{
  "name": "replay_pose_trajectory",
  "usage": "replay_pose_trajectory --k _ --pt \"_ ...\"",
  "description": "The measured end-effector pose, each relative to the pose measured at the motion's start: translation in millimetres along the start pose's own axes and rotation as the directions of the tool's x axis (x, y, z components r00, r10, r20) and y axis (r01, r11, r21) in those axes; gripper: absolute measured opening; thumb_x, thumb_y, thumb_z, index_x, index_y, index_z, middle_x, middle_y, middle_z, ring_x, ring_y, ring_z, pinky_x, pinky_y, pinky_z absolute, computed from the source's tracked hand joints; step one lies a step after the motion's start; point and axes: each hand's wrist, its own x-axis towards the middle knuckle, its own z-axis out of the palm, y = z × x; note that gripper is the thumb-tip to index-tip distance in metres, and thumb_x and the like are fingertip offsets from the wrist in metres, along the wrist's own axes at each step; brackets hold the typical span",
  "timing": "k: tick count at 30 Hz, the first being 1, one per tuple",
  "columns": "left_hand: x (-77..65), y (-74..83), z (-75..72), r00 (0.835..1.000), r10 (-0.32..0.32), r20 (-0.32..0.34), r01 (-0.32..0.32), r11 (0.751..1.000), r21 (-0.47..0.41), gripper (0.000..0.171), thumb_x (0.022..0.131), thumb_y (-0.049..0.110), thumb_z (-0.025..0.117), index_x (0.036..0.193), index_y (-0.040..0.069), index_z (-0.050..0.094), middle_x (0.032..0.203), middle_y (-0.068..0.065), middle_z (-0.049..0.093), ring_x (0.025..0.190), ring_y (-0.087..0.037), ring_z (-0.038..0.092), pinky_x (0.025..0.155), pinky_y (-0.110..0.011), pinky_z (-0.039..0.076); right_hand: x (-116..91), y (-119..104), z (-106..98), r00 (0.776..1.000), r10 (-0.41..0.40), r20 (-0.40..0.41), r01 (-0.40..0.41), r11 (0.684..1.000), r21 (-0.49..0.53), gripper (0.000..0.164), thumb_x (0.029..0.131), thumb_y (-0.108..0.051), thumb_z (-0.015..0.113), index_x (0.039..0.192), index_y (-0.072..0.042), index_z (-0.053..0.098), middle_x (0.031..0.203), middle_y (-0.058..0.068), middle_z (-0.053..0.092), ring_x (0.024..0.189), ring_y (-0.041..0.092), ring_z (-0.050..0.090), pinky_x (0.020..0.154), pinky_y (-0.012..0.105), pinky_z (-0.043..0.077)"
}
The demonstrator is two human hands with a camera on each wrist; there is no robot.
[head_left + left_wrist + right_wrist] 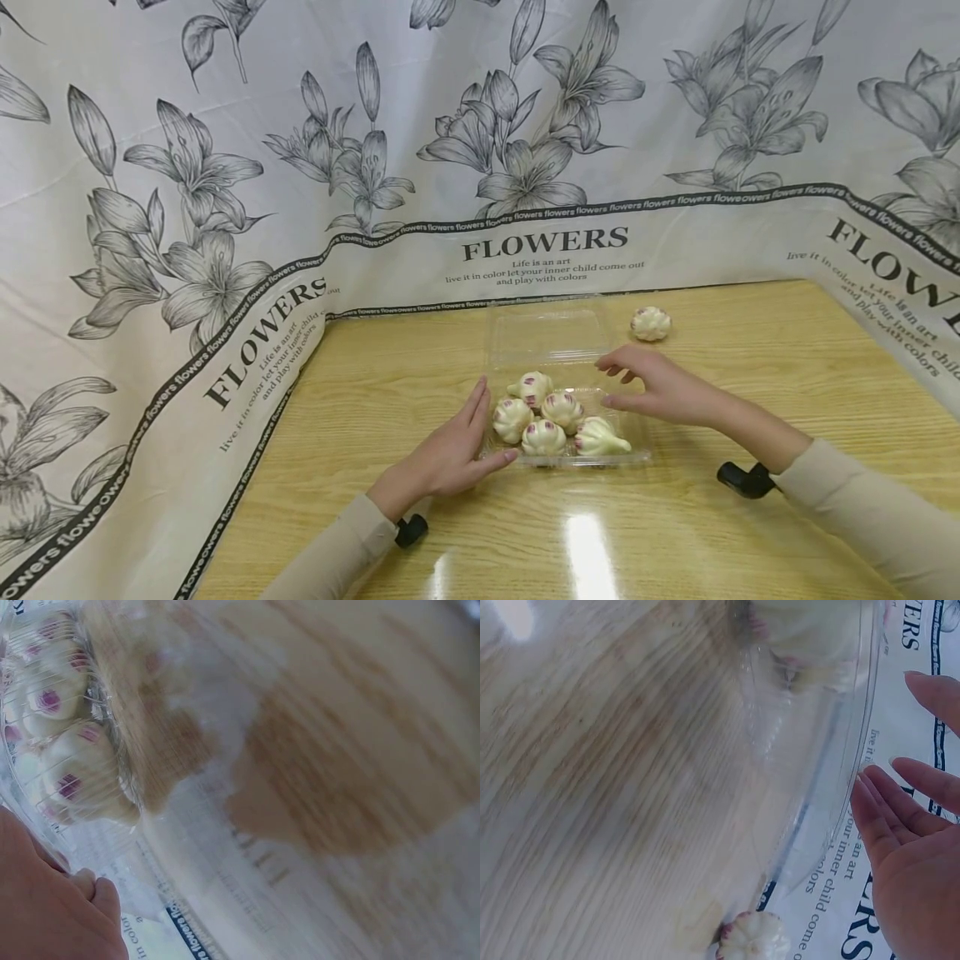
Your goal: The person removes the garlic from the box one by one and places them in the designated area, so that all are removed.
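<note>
A clear plastic clamshell box (641,456) lies on the table with its lid (549,332) folded back. Several white garlic bulbs with purple marks, such as one garlic bulb (512,420), sit in its tray. My left hand (453,454) rests against the left side of the box, fingers extended and thumb by the front edge. At the right rear of the tray, my right hand (663,387) has its fingers spread with nothing between them. Whether its fingertips touch the rim is unclear. The right wrist view also shows that hand (915,847) beside the clear wall.
One loose garlic bulb (651,323) lies on the wooden table (712,533), behind the right hand and right of the lid. A white flower-printed cloth (390,271) hangs along the back and both sides of the table.
</note>
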Motion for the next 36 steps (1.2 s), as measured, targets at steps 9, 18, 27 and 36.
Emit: replay_pose_trajectory --k 9,18,27,36 --pt "-0.5 -0.2 -0.9 1.000 -0.005 0.001 0.005 1.000 -0.007 0.104 0.100 0.073 0.037 0.163 0.000 -0.002 0.171 -0.009 -0.017 0.150 -0.036 0.031 0.120 -0.043 0.036 11.0 -7.4 15.8 0.996 -0.021 0.087 0.021 1.000 0.005 0.058 0.091 -0.031 0.078 0.131 0.007 0.060 0.127 0.022 0.065 0.107 0.037 0.064 0.091 0.053 0.057" --pt "0.6 -0.5 -3.2 1.000 -0.001 -0.005 0.001 1.000 -0.001 0.104 0.100 0.071 0.039 0.162 -0.001 -0.003 0.171 -0.014 -0.012 0.151 -0.036 0.028 0.120 -0.043 0.034 24.1 -12.2 32.8 0.992 -0.037 0.121 0.041 0.999 -0.033 0.060 0.086 -0.030 0.081 0.129 0.007 0.061 0.122 0.020 0.066 0.106 0.033 0.064 0.091 0.049 0.057" --pt "-0.3 0.1 0.2 1.000 0.013 -0.009 -0.013 1.000 0.003 0.104 0.100 0.071 0.039 0.162 -0.002 -0.002 0.171 -0.017 -0.011 0.151 -0.037 0.028 0.121 -0.043 0.033 29.9 -18.4 46.6 0.990 0.027 0.141 -0.016 0.997 -0.073 0.058 0.078 -0.021 0.080 0.127 0.005 0.063 0.120 0.014 0.067 0.108 0.031 0.063 0.093 0.048 0.056" --pt "-0.5 -0.6 -1.7 1.000 0.002 0.000 -0.002 1.000 0.002 0.104 0.100 0.072 0.038 0.162 -0.001 -0.003 0.171 -0.013 -0.015 0.151 -0.036 0.027 0.121 -0.043 0.033 35.9 -25.1 50.3 0.988 0.084 0.133 -0.067 0.990 -0.123 0.058 0.079 -0.024 0.082 0.126 0.004 0.064 0.120 0.014 0.064 0.104 0.027 0.062 0.087 0.040 0.058"
